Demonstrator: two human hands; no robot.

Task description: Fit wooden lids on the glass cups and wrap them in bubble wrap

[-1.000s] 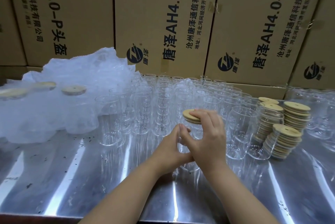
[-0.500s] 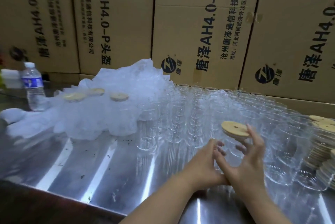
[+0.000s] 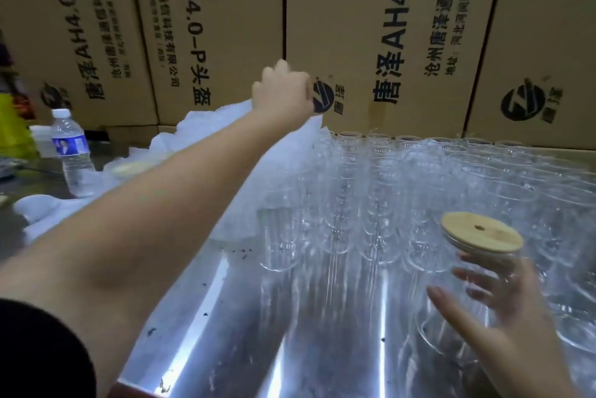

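Note:
My right hand point(image 3: 493, 301) grips a clear glass cup point(image 3: 451, 342) at the lower right, thumb in front and fingers showing through the glass. A round wooden lid point(image 3: 482, 231) with a small hole sits on its rim. My left arm stretches far across the table. My left hand point(image 3: 282, 88) sits at the top of the white bubble wrap pile point(image 3: 206, 126), fingers curled into the wrap. Several bare glass cups point(image 3: 371, 188) stand in rows between the two hands.
The steel table point(image 3: 225, 317) carries dark specks near the cups. A water bottle point(image 3: 72, 152) stands at the far left beside the wrap, where a wrapped lidded cup point(image 3: 132, 168) shows. Printed cardboard boxes point(image 3: 371, 26) wall off the back.
My left hand has left the cup and reached far forward to the bubble wrap pile. My right hand alone now holds the lidded cup. The view has swung left.

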